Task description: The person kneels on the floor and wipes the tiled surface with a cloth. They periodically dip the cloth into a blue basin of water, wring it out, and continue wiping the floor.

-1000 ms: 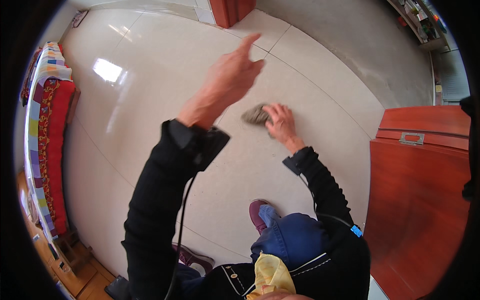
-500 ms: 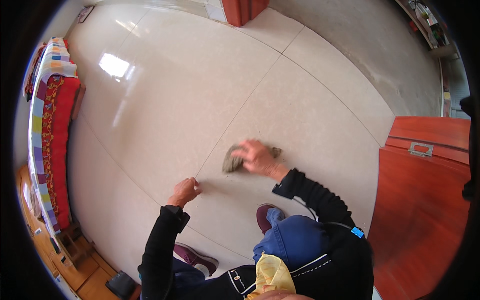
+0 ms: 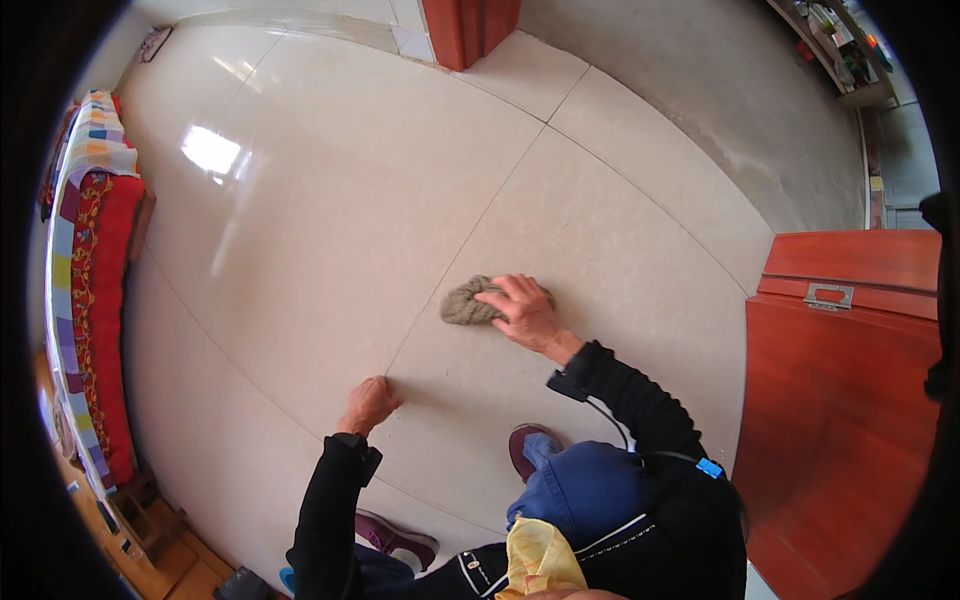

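Note:
On the pale tiled floor [image 3: 330, 200] lies a bunched grey-brown cleaning rag [image 3: 465, 303], flat against the tiles. My right hand [image 3: 525, 312] presses on the rag from above, its fingers curled over and gripping it; part of the rag shows past the far side of the hand. My left hand [image 3: 369, 405] is to the left and nearer to me, closed in a loose fist just over the floor, with nothing visible in it. Black sleeves cover both forearms.
A red wooden door [image 3: 840, 420] with a metal latch plate stands at right. A bed with a red patterned cover [image 3: 105, 320] runs along the left, with wooden furniture [image 3: 165, 545] below it. My maroon shoes [image 3: 525, 450] rest on the tiles. Grey concrete floor [image 3: 690, 110] begins beyond the doorway.
The rag has been pushed slightly up and away from me under my right hand, and it now lies more spread out. My left hand has dropped a little nearer and its fingers are tighter.

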The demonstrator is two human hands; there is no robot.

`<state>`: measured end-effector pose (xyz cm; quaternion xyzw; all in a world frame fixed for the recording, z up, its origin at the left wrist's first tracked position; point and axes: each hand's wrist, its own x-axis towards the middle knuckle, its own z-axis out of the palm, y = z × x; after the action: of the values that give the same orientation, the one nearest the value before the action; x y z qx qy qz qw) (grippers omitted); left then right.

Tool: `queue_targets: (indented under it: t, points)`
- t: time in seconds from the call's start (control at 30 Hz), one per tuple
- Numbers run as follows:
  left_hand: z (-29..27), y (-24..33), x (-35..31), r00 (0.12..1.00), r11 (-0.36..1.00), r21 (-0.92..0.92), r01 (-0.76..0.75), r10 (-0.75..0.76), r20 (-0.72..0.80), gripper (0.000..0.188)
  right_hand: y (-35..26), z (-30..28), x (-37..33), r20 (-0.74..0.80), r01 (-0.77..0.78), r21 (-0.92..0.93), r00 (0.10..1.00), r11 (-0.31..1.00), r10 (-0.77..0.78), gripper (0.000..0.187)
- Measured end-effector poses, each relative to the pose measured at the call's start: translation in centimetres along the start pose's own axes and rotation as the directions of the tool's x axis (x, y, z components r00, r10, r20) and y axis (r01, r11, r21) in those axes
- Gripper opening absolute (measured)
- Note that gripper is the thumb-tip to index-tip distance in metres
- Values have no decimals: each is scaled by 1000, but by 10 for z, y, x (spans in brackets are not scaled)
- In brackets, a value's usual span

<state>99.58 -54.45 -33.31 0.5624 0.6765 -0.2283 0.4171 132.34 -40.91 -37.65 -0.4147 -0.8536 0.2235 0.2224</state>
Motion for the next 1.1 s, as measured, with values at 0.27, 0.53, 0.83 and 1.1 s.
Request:
queue_targets:
  t: [0.27,0.53,0.83,1.1]
  points:
    - [1,4,-4,999,998,59,-4,7,-46,39,74,-77,16,-289,-360,-439,924,823,250,39]
    - [5,1,-4,996,999,48,2,2,-89,40,76,-73,31,-218,-325,-535,945,780,244,39]
    - [2,2,3,997,997,76,-30,35,-68,43,50,-86,-5,-36,-235,-511,967,827,253,43]
    - [2,1,-5,999,999,48,-22,24,-49,42,65,-72,-6,-39,-263,-533,957,804,286,40]
